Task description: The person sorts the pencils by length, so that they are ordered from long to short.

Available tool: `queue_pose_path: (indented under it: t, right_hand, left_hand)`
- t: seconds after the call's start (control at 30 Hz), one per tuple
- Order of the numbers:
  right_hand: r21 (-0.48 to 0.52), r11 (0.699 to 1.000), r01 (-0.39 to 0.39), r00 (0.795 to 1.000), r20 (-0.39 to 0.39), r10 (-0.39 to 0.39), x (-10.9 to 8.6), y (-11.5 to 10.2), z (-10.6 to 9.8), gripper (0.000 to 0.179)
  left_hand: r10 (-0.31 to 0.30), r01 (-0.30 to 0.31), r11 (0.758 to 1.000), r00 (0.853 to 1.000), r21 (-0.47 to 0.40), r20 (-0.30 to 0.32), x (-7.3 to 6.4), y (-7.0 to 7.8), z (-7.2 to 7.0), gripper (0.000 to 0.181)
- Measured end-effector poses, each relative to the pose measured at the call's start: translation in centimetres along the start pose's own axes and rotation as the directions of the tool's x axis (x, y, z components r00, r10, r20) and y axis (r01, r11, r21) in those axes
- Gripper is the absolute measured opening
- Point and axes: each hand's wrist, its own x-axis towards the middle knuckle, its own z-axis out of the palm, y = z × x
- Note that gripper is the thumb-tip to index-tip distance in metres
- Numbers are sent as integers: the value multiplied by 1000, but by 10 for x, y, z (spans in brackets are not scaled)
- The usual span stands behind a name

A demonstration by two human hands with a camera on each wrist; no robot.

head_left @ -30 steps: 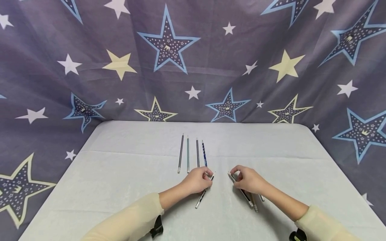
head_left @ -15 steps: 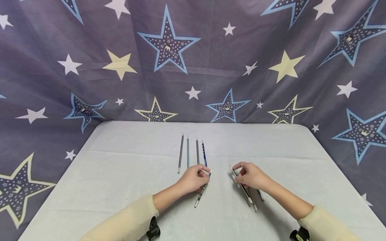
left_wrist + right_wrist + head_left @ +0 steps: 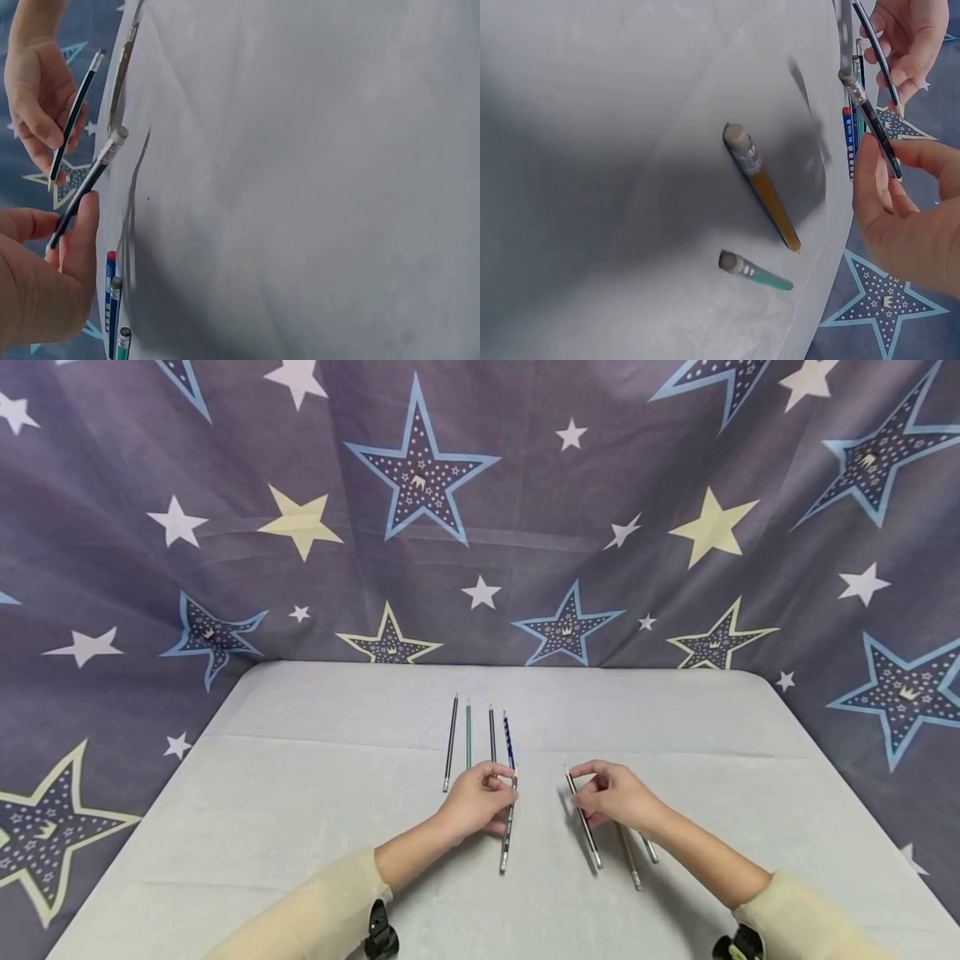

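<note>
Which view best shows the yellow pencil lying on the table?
The right wrist view: the yellow pencil fills mid-frame, eraser end clear. The head view shows it thin, partly behind the right hand. The left wrist view shows only a sliver.

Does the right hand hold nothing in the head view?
No, the right hand pinches a dark pencil between its fingers, above the table.

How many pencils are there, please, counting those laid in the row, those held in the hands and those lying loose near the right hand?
Pencils in the row: 4
Pencil in the left hand: 1
Pencil in the right hand: 1
Loose pencils beside the right hand: 2
Total: 8
</note>
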Motion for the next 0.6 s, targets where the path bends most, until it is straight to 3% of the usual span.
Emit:
queue_pose_path:
  t: [0.2, 0.6]
  right_hand:
    - [46, 998, -35, 999, -29, 37, 1, 0, 5, 44]
    - [107, 993, -54, 996, -70, 62, 5, 0, 13, 43]
  left_hand:
    - [-29, 27, 995, 999, -99, -20, 1, 0, 2, 39]
    - [-21, 17, 989, 999, -147, -29, 1, -5, 8, 36]
